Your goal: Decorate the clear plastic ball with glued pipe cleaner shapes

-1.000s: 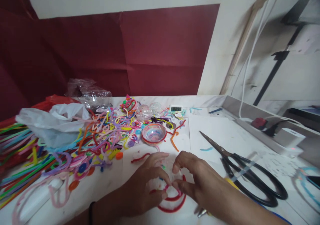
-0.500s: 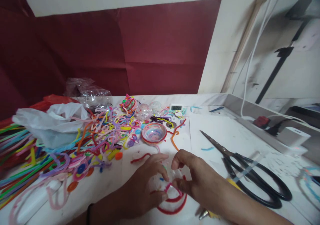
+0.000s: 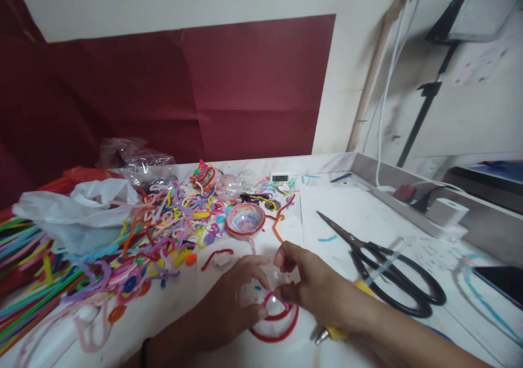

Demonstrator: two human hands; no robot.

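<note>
Left hand [image 3: 231, 300] and right hand [image 3: 312, 286] both grip a clear plastic shell [image 3: 275, 275]; black-handled scissors [image 3: 358, 242] lie right of it, a multicoloured bowl [image 3: 245, 230] beyond.

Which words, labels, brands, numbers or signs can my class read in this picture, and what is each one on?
None can be quoted with certainty.
Small white digital display at the back of the table: dark digits show, but too small and blurred to read surely.
White plug adapter: no readable lettering.
Scissors: no readable brand.
</note>
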